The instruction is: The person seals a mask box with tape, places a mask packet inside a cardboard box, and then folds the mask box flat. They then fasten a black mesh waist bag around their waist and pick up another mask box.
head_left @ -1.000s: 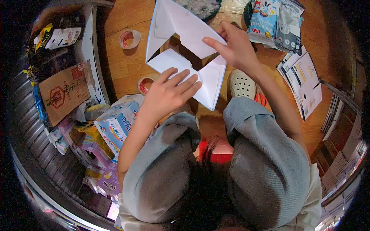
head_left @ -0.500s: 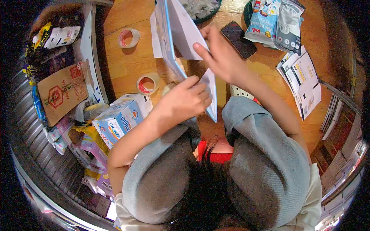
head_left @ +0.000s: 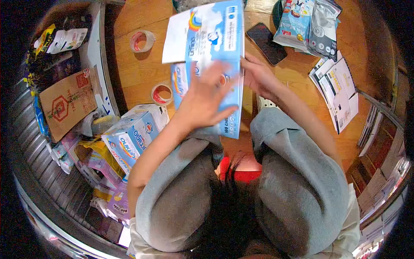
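Note:
A blue and white printed cardboard box [head_left: 211, 47] is held up in front of my knees, its printed side facing me and a white flap sticking out at the upper left. My left hand [head_left: 206, 96] lies across the printed face with its fingers spread and somewhat blurred. At the right edge of the box, my right hand [head_left: 261, 77] grips the cardboard; some of its fingers are hidden behind it. Left of the box, on the wooden floor, lie two rolls of clear tape, a nearer one [head_left: 155, 96] and a farther one [head_left: 149, 42].
A similar blue box [head_left: 131, 137] rests among packages at the left. A brown paper bag [head_left: 69, 103] lies beyond it. On the right are a phone [head_left: 266, 44], wipes-like packets [head_left: 295, 26] and a stack of printed papers [head_left: 338, 93]. A dark tub [head_left: 185, 5] is partly hidden behind the box.
The box has turned from edge-on to showing its broad printed side. My left hand has opened from a grip to spread fingers on it; my right hand has moved down to its edge.

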The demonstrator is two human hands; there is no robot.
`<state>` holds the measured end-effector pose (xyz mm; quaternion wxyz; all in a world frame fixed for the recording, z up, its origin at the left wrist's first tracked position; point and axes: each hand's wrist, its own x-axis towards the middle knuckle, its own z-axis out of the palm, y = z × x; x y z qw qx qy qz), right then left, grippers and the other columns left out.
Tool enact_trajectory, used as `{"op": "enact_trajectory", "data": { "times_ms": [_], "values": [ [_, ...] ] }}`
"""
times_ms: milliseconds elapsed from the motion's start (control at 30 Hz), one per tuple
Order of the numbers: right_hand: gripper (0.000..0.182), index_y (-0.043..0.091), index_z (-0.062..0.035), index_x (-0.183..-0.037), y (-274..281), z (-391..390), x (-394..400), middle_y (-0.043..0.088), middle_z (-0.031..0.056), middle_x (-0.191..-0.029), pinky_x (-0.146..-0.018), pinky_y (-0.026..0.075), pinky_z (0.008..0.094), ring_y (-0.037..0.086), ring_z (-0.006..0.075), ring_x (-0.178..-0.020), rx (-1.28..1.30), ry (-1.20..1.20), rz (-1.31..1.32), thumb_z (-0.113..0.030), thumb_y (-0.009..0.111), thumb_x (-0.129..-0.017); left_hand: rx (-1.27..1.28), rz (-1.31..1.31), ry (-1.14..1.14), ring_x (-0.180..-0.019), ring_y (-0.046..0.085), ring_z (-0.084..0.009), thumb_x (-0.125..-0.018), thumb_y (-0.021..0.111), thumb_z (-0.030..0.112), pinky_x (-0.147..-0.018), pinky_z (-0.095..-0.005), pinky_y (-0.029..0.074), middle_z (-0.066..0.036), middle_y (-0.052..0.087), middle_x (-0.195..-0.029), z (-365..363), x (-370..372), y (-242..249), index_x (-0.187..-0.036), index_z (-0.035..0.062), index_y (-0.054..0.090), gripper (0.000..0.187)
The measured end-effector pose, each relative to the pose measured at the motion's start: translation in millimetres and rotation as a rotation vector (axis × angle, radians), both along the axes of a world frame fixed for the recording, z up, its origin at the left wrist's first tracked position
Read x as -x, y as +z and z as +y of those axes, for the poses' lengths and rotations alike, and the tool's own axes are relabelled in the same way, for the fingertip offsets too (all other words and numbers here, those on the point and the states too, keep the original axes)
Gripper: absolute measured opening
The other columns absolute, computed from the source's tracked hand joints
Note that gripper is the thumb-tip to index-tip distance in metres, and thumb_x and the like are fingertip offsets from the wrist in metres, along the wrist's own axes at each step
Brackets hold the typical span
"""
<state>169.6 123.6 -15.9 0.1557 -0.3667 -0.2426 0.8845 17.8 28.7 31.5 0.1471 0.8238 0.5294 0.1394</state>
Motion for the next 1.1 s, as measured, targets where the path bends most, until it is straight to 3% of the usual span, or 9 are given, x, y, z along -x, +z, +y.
{"op": "enact_trajectory", "data": {
  "times_ms": [233, 333, 567, 600, 667, 767, 900, 1000, 1100],
  "values": [
    [0.058, 0.034, -0.0053, -0.128, -4.8, -3.2, 0.0, 0.046, 0.01, -0.123, -0.095, 0.036, 0.0349, 0.047, 0.0203, -0.111, 0.037, -0.108, 0.432, -0.048, 0.037, -0.088, 0.273, -0.074, 0.286, -0.13, 0.012, -0.0347, -0.07, 0.064, 0.041, -0.1, -0.0555, 0.014, -0.016, 0.009, -0.142, -8.7, -1.2, -15.1, -0.137, 0.0071, 0.015, 0.089],
    [0.05, 0.043, -0.0026, -0.12, 1.0, -1.5, -2.9, 0.054, 0.0079, -0.113, -0.092, 0.038, 0.0323, 0.05, 0.017, -0.104, -0.568, 0.109, -0.092, -0.037, 0.052, -0.085, 0.23, -0.014, 0.237, -0.13, 0.014, -0.0346, -0.07, 0.065, 0.04, -0.1, -0.0555, 0.016, -0.017, 0.012, -0.141, -3.6, 2.5, -17.1, -0.136, 0.0082, 0.019, 0.087],
    [0.035, 0.047, -0.0009, -0.111, 22.4, 25.4, -30.0, 0.055, 0.0059, -0.107, -0.083, 0.045, 0.0297, 0.054, 0.0154, -0.095, -0.374, -0.208, -0.041, -0.019, 0.058, -0.083, -0.176, -0.109, 0.587, -0.129, 0.013, -0.0381, -0.074, 0.062, 0.026, -0.103, -0.0475, 0.01, -0.025, 0.014, -0.138, -6.8, 41.7, -14.6, -0.133, 0.0014, 0.024, 0.074],
    [0.034, 0.048, -0.0007, -0.109, 33.4, 32.4, -48.2, 0.055, 0.0062, -0.105, -0.08, 0.046, 0.0312, 0.055, 0.0156, -0.093, -0.314, -0.304, -0.12, -0.021, 0.058, -0.083, -0.185, -0.206, 0.62, -0.129, 0.014, -0.0364, -0.076, 0.06, 0.022, -0.104, -0.0432, 0.01, -0.023, 0.015, -0.138, -7.6, 48.3, -11.1, -0.132, 0.0011, 0.025, 0.07],
    [0.032, 0.05, -0.0024, -0.104, 43.7, 49.4, -105.1, 0.056, 0.0072, -0.102, -0.079, 0.045, 0.0345, 0.054, 0.0163, -0.095, -0.371, -0.432, -0.14, -0.025, 0.057, -0.083, -0.097, -0.211, 0.782, -0.123, 0.03, -0.0277, -0.083, 0.053, 0.015, -0.079, -0.0305, 0.045, -0.017, 0.021, -0.138, -11.7, 49.2, 2.6, -0.129, 0.0071, 0.035, 0.05],
    [0.034, 0.045, 0.0007, -0.117, 52.7, 42.5, -196.3, 0.051, 0.0133, -0.116, -0.096, 0.034, 0.041, 0.048, 0.0251, -0.107, -0.328, -0.949, -0.041, -0.017, 0.048, -0.088, -0.006, -0.279, 0.734, -0.12, 0.035, -0.0227, -0.084, 0.051, 0.013, -0.062, -0.0215, 0.046, -0.013, 0.026, -0.137, -22.3, 60.4, -4.8, -0.124, 0.0096, 0.042, 0.041],
    [0.042, 0.031, 0.0001, -0.128, 33.2, -14.8, -295.3, 0.032, 0.0144, -0.134, -0.106, 0.018, 0.0423, 0.029, 0.0262, -0.124, -0.271, -1.271, -0.164, -0.021, 0.034, -0.092, 0.136, -0.475, 0.785, -0.122, 0.033, -0.0262, -0.084, 0.049, 0.012, -0.099, -0.0352, 0.028, -0.013, 0.039, -0.129, -26.0, 53.5, -11.9, -0.112, 0.0068, 0.052, 0.029],
    [0.043, 0.03, -0.0043, -0.13, -18.0, -61.6, -332.5, 0.028, 0.0139, -0.136, -0.105, 0.016, 0.0498, 0.025, 0.0304, -0.126, -0.164, -1.419, -0.263, -0.022, 0.034, -0.091, 0.071, -0.355, 0.652, -0.112, 0.043, -0.0225, -0.085, 0.049, 0.012, -0.074, -0.0253, 0.044, -0.012, 0.041, -0.125, -25.8, 57.7, -17.1, -0.104, 0.0074, 0.058, 0.022],
    [0.046, 0.029, -0.0046, -0.13, -63.4, -64.0, -310.5, 0.03, 0.0144, -0.135, -0.104, 0.019, 0.0483, 0.028, 0.0306, -0.124, -0.035, -1.578, -0.362, -0.03, 0.03, -0.091, 0.027, -0.357, 0.618, -0.112, 0.043, -0.0245, -0.084, 0.049, 0.012, -0.085, -0.0301, 0.04, -0.012, 0.044, -0.121, -24.0, 56.2, -16.8, -0.101, 0.0071, 0.059, 0.02]
  ]
}}
